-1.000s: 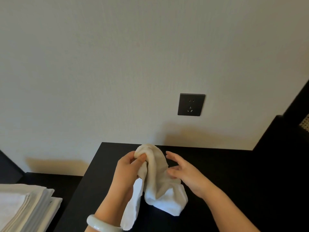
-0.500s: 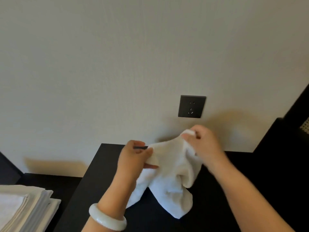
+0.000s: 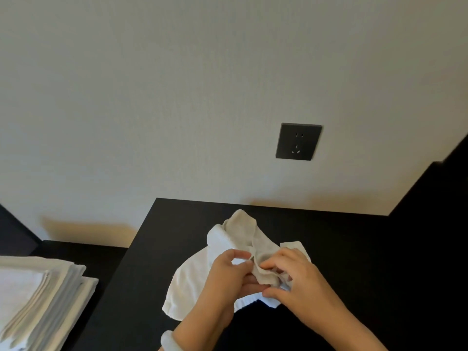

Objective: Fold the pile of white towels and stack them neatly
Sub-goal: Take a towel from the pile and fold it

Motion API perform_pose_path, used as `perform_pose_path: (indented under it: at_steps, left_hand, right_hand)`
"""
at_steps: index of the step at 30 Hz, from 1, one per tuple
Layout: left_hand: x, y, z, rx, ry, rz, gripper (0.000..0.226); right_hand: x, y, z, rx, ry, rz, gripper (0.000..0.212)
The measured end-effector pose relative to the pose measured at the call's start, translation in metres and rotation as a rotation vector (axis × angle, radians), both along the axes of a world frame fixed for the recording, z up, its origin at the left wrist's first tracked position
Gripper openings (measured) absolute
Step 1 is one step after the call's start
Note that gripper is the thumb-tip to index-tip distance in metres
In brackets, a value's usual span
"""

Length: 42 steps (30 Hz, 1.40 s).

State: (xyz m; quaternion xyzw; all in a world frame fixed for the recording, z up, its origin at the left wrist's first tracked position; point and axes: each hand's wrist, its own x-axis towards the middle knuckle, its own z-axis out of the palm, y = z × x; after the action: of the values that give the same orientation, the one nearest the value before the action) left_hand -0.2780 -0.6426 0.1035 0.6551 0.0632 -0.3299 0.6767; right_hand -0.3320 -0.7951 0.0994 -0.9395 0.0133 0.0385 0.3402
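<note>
Matte black surface (image 3: 354, 249): crumpled white cloth towel (image 3: 192, 279) lies mid-surface, L hand (image 3: 228, 274) & R hand (image 3: 298, 282) fingers (image 3: 239, 253) clamped on its bunched middle. Prob. hunting corners; next needs spreading it flat.

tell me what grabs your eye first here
A crumpled white towel over the black tabletop, low centre, pinched by the left hand and right hand. A stack of folded white towels sits at the lower left, and a black wall socket stands out on the pale wall above.
</note>
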Motion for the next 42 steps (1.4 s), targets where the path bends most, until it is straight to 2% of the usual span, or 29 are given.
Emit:
perform_pose_path:
  at_steps: [3,5,7,10,12,15,18,19,21,23,26,29,32,34,37,39,41,42]
  left_hand:
    - [0.002,-0.004,-0.003,0.028,-0.125,-0.058,0.02]
    - [0.006,-0.006,-0.009,0.253,-0.364,-0.22,0.03]
    - [0.012,-0.004,-0.016,0.564,-0.665,-0.408,0.036]
    - [0.023,0.003,-0.021,0.863,-0.984,-0.535,0.037]
    - [0.031,0.009,-0.026,0.986,-1.088,-0.597,0.035]
    - [0.041,0.02,-0.035,1.18,-1.145,-0.601,0.028]
    - [0.049,0.031,-0.049,1.153,-1.19,-0.502,0.018]
    - [0.051,0.032,-0.056,1.116,-1.148,-0.522,0.018]
    - [0.055,0.031,-0.062,1.008,-0.948,-0.507,0.018]
    - [0.062,0.028,-0.065,0.872,-0.68,-0.336,0.018]
    - [0.073,0.023,-0.074,0.691,-0.421,-0.128,0.025]
    - [0.082,0.019,-0.077,0.504,-0.234,-0.103,0.023]
    - [0.086,0.016,-0.07,0.417,-0.162,-0.15,0.015]
    - [0.09,0.016,-0.057,0.443,-0.213,-0.088,0.013]
    - [0.098,0.02,-0.02,0.489,-0.404,-0.012,0.006]
    - [0.104,0.024,0.014,0.554,-0.648,0.006,0.011]
    - [0.105,0.029,0.059,0.631,-0.98,0.103,0.016]
    - [0.104,0.031,0.081,0.613,-1.093,0.166,0.016]
  right_hand:
    - [-0.003,-0.004,-0.001,0.106,-0.142,-0.127,0.011]
    - [-0.008,-0.01,0.001,0.208,-0.097,-0.186,0.011]
    - [-0.015,-0.019,0.003,0.353,-0.021,-0.231,0.014]
    - [-0.026,-0.034,0.003,0.489,-0.045,-0.352,0.016]
    - [-0.032,-0.046,0.001,0.536,-0.112,-0.475,0.018]
    - [-0.036,-0.069,-0.007,0.577,-0.252,-0.729,0.012]
    - [-0.037,-0.088,-0.02,0.6,-0.303,-0.891,0.01]
    - [-0.038,-0.093,-0.025,0.594,-0.294,-0.908,0.01]
    - [-0.039,-0.099,-0.033,0.585,-0.258,-0.925,0.01]
    - [-0.039,-0.101,-0.04,0.584,-0.22,-0.934,0.012]
    - [-0.04,-0.1,-0.045,0.578,-0.198,-0.936,0.018]
    - [-0.04,-0.1,-0.045,0.588,-0.201,-0.924,0.021]
    - [-0.039,-0.105,-0.037,0.628,-0.247,-0.935,0.015]
    - [-0.037,-0.111,-0.028,0.646,-0.299,-0.933,0.012]
    - [-0.034,-0.121,-0.003,0.698,-0.389,-0.934,0.008]
    - [-0.032,-0.123,0.025,0.756,-0.496,-0.888,0.006]
    - [-0.03,-0.122,0.057,0.745,-0.611,-0.821,0.011]
    - [-0.03,-0.122,0.07,0.73,-0.661,-0.797,0.004]
